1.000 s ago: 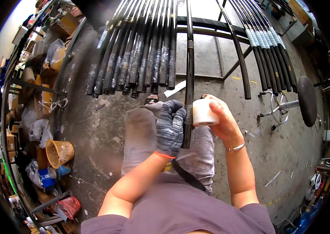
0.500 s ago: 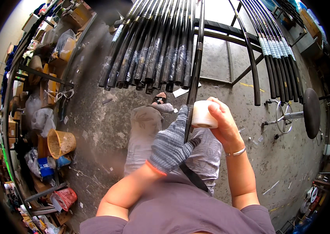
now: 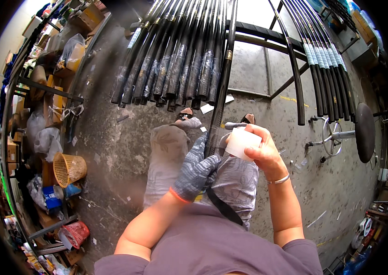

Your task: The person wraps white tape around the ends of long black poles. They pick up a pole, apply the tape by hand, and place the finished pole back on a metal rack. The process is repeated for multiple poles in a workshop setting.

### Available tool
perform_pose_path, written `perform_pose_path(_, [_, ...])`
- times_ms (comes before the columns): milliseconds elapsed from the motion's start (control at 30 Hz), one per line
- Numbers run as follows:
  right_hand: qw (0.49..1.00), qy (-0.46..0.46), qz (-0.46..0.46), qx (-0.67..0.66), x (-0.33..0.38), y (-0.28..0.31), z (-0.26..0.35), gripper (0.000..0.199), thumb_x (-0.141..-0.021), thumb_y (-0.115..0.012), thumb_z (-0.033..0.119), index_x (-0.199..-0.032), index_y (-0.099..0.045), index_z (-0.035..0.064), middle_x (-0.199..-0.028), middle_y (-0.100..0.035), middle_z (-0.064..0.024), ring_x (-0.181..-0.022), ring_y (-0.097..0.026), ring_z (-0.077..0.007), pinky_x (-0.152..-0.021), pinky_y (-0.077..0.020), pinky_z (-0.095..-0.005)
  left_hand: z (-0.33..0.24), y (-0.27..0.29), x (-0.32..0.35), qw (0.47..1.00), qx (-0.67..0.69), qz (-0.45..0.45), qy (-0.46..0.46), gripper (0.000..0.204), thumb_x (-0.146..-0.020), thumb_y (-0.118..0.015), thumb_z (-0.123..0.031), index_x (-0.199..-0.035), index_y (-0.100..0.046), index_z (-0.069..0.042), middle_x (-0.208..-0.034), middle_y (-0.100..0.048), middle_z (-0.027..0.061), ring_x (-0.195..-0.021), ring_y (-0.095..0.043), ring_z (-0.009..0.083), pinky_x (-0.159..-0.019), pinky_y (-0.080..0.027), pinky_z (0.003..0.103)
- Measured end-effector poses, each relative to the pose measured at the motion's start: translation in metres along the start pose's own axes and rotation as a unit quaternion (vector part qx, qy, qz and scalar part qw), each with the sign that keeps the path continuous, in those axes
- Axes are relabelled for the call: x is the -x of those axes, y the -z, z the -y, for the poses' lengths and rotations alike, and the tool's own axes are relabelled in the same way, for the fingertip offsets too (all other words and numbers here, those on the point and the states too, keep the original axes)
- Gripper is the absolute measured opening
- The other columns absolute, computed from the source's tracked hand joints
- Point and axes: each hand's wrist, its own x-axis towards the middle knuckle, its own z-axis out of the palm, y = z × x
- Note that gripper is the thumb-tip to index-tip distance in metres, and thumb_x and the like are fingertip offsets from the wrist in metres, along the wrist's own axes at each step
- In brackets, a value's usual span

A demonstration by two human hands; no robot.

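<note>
While the lower end of a long, glossy black tube (image 3: 221, 91) is gripped by the left hand (image 3: 196, 172), covered in a grey striped knitted glove with an orange cuff, a squat, whitish translucent roll (image 3: 243, 144) is clasped by the bare right hand (image 3: 267, 153), just right of that end. Farther off, the tube is flanked on its left by a row of similar black tubes (image 3: 175, 68), carried over a black metal rack (image 3: 267, 34).
</note>
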Motion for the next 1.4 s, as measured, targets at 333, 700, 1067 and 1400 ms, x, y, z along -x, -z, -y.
perform_pose_path(333, [0.996, -0.011, 0.018, -0.081, -0.007, -0.013, -0.002, 0.055, -0.067, -0.085, 0.04, -0.098, -0.06, 0.0017, -0.1, -0.057, -0.0016, -0.091, -0.055, -0.009, -0.078, -0.0459, -0.0237, 0.016, 0.0, 0.007, 0.968, 0.202, 0.111, 0.097, 0.031, -0.1, -0.05, -0.038, -0.103, -0.053, -0.008, -0.064, -0.045, -0.0039, -0.039, -0.036, 0.005, -0.037, -0.03, 0.019])
perform_pose_path(700, [0.984, 0.015, 0.095, -0.152, -0.018, 0.02, -0.058, 0.077, -0.066, -0.085, 0.046, -0.125, -0.059, 0.0031, -0.126, -0.055, -0.0354, -0.121, -0.055, -0.042, -0.102, -0.0451, -0.0464, 0.04, 0.02, 0.0, 0.832, 0.427, 0.206, 0.289, 0.055, -0.095, -0.044, -0.062, -0.091, -0.052, -0.007, -0.055, -0.047, -0.0001, -0.034, -0.041, 0.0112, -0.034, -0.037, 0.022])
perform_pose_path(1067, [0.963, 0.051, 0.145, -0.22, -0.005, -0.006, -0.034, 0.066, -0.073, -0.08, 0.033, -0.126, -0.057, 0.0016, -0.123, -0.058, -0.0291, -0.111, -0.061, -0.0413, -0.098, -0.0472, -0.0501, 0.062, 0.044, -0.012, 0.868, 0.283, 0.33, 0.24, 0.044, -0.097, -0.052, -0.05, -0.117, -0.057, -0.011, -0.079, -0.059, 0.0007, -0.07, -0.055, 0.0053, -0.06, -0.043, 0.017])
perform_pose_path(1400, [0.983, -0.056, 0.031, 0.172, 0.042, -0.026, -0.006, 0.038, -0.071, -0.084, 0.017, -0.099, -0.067, -0.0035, -0.093, -0.065, -0.0029, -0.086, -0.062, -0.0097, -0.078, -0.052, -0.0266, -0.003, -0.023, -0.047, 0.972, -0.126, 0.098, -0.172, 0.032, -0.096, -0.057, -0.014, -0.126, -0.054, -0.004, -0.109, -0.059, 0.0085, -0.096, -0.058, 0.0147, -0.076, -0.05, 0.027])
